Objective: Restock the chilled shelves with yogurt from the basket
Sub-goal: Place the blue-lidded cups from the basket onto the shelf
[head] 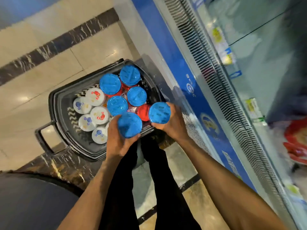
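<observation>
The left hand (118, 143) wraps its fingers (111, 128) around a blue-lidded yogurt tub (129, 125); the right hand (171, 125) grips a second blue-lidded tub (159, 113). Both tubs are held at the near edge of the black basket (54, 105) on the floor. Beyond the fingers stand four more blue-lidded tubs (123, 87); left of them lie white-lidded cups (93, 112). The chilled shelves (265, 80) lie to the right.

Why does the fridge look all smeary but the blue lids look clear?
In the head view, the chilled shelves on the right are motion-blurred, while the blue-lidded yogurt tubs in the left hand and right hand stay fairly sharp; the wide lens bends the floor tiles, which show glare spots.
</observation>
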